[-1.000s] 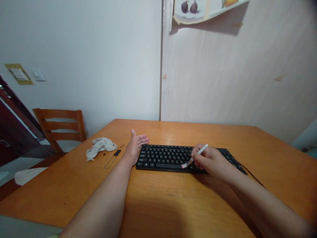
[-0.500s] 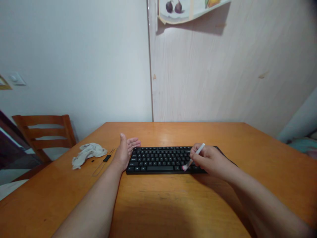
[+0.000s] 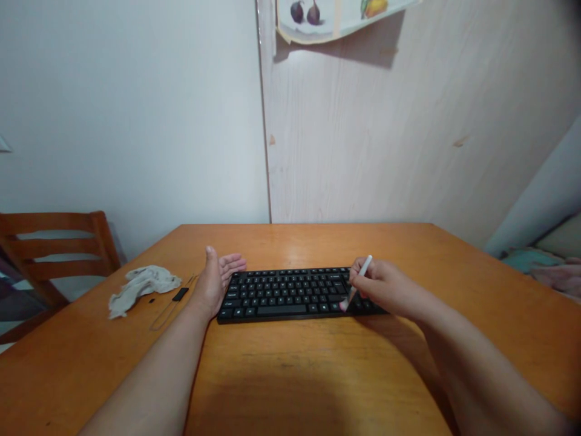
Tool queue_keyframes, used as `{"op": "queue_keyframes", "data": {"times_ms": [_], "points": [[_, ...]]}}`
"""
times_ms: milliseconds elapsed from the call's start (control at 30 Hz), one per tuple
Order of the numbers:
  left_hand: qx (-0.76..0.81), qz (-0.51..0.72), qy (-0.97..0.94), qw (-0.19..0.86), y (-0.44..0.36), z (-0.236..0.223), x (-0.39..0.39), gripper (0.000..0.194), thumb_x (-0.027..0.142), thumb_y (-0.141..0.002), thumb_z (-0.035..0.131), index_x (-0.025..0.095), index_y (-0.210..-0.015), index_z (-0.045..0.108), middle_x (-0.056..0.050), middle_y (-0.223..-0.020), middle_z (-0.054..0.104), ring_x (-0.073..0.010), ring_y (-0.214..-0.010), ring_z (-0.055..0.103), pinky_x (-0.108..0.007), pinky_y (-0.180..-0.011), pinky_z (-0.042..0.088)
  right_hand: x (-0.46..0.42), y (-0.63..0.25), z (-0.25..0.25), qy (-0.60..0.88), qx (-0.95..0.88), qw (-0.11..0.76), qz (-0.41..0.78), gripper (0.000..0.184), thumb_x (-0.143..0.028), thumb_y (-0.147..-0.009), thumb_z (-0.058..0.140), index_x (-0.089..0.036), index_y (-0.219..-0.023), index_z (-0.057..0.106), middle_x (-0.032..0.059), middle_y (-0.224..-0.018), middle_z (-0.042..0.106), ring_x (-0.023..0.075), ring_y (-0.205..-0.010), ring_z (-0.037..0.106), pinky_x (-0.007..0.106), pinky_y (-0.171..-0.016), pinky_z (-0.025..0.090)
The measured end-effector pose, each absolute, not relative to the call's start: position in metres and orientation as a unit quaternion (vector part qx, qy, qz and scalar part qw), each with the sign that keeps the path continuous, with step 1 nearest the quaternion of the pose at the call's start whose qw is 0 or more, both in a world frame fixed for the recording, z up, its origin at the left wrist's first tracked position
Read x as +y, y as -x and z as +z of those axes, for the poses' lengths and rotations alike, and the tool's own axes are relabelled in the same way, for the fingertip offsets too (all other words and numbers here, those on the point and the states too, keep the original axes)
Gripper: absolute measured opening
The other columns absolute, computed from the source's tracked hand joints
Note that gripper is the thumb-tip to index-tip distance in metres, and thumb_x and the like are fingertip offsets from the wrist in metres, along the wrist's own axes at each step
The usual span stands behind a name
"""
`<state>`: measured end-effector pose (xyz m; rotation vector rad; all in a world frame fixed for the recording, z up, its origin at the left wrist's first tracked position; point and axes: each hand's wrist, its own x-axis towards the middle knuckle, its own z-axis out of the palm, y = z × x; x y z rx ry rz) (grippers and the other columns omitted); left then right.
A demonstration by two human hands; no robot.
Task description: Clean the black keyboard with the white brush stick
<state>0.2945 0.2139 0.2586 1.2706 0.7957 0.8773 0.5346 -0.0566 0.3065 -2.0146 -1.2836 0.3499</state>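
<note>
A black keyboard [image 3: 284, 297] lies flat on the wooden table, its long side facing me. My left hand [image 3: 216, 281] rests on edge against the keyboard's left end, fingers stretched out and thumb pointing up. In my right hand [image 3: 379, 283] is a small brush [image 3: 358, 283] with a white handle, pinched between thumb and fingers. Its pinkish bristles touch the keys of the lower row, right of the space bar. My right hand covers most of the keyboard's right end.
Left of my left hand lie a crumpled pale cloth [image 3: 143, 287], a tiny black piece [image 3: 151, 301], and a black object with a thin looped wire [image 3: 180, 294]. A wooden chair [image 3: 59, 248] stands beyond the table's [image 3: 281, 375] left edge. A wall borders the far side.
The brush tip has moved a little to the right along the lower keys. My view has turned slightly right, so everything sits further left. My left hand keeps its place by the keyboard.
</note>
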Motion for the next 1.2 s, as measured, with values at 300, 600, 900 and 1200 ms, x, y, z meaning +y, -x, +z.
{"op": "queue_keyframes", "data": {"times_ms": [300, 600, 900, 1200], "points": [[0.351, 0.380, -0.553, 0.653, -0.294, 0.256, 0.219, 0.090, 0.084, -0.083, 0.017, 0.013, -0.108, 0.066, -0.017, -0.106, 0.073, -0.0285, -0.112, 0.066, -0.042, -0.105, 0.041, -0.066, -0.556, 0.309, 0.805, -0.481, 0.334, 0.100, 0.018, -0.026, -0.083, 0.048, -0.021, -0.067, 0.055, 0.0015, -0.061, 0.064, 0.0158, -0.059, 0.055, 0.027, -0.056, 0.037], [0.358, 0.380, -0.549, 0.652, -0.294, 0.260, 0.216, 0.090, 0.083, -0.085, 0.017, 0.012, -0.112, 0.066, -0.018, -0.107, 0.073, -0.0282, -0.111, 0.066, -0.040, -0.103, 0.043, -0.049, -0.555, 0.295, 0.766, -0.431, 0.476, 0.040, 0.020, -0.037, -0.090, 0.049, -0.022, -0.081, 0.057, 0.0018, -0.071, 0.071, 0.0184, -0.068, 0.064, 0.028, -0.062, 0.042], [0.354, 0.384, -0.546, 0.655, -0.294, 0.263, 0.211, 0.089, 0.082, -0.085, 0.019, 0.009, -0.110, 0.066, -0.019, -0.109, 0.072, -0.0280, -0.108, 0.067, -0.039, -0.101, 0.044, -0.038, -0.553, 0.272, 0.783, -0.461, 0.418, 0.002, 0.025, -0.040, -0.092, 0.048, -0.022, -0.086, 0.065, 0.0033, -0.085, 0.072, 0.0197, -0.079, 0.065, 0.030, -0.073, 0.044], [0.356, 0.387, -0.548, 0.650, -0.294, 0.261, 0.213, 0.090, 0.082, -0.085, 0.019, 0.010, -0.108, 0.068, -0.018, -0.104, 0.074, -0.0290, -0.107, 0.067, -0.041, -0.100, 0.045, -0.045, -0.548, 0.287, 0.795, -0.477, 0.374, 0.002, 0.025, -0.035, -0.091, 0.045, -0.021, -0.075, 0.058, 0.0001, -0.067, 0.062, 0.0171, -0.066, 0.058, 0.028, -0.062, 0.038]]}}
